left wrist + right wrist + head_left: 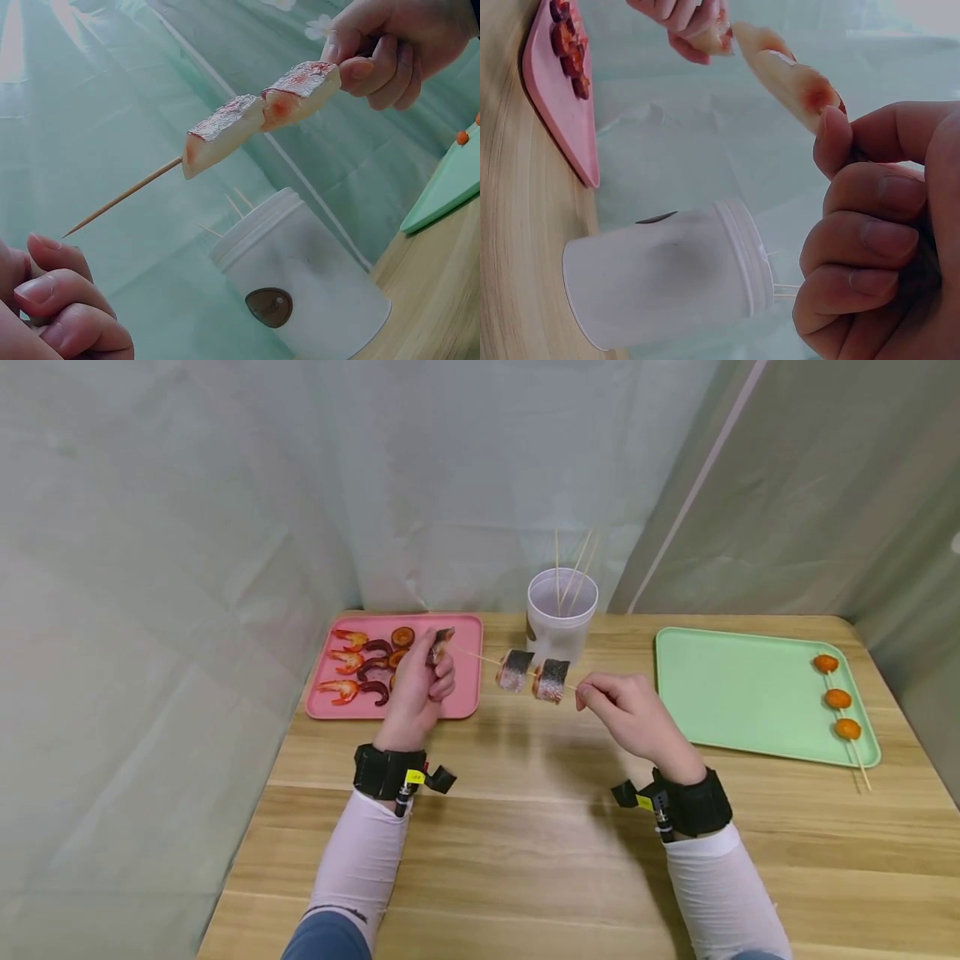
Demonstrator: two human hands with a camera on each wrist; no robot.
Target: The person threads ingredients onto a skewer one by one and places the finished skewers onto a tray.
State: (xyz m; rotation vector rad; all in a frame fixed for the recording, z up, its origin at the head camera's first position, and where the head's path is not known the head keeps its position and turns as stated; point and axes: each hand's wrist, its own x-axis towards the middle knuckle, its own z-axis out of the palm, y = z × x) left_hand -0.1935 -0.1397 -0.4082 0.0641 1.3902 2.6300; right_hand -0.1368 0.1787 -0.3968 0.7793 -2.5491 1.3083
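My right hand (632, 710) pinches a thin wooden skewer (124, 198) by one end. Two pieces of fish with dark, silvery skin are threaded on it: one fish piece (514, 671) farther along and another fish piece (551, 681) close to the right fingers. The skewer's bare pointed end reaches toward my left hand (417, 685), whose curled fingers grip a third, loose fish piece (718, 39) above the pink tray (467, 708). Most of that piece is hidden by fingers in the left wrist view. Whether the tip touches it, I cannot tell.
On the pink tray lie shrimp (343, 662), dark curled tentacle pieces (373, 693) and round brown slices (402, 637). Behind the skewer stands a white cup (558, 635) with several skewers. At right, a green tray (735, 693) bears a skewer of orange balls (837, 698).
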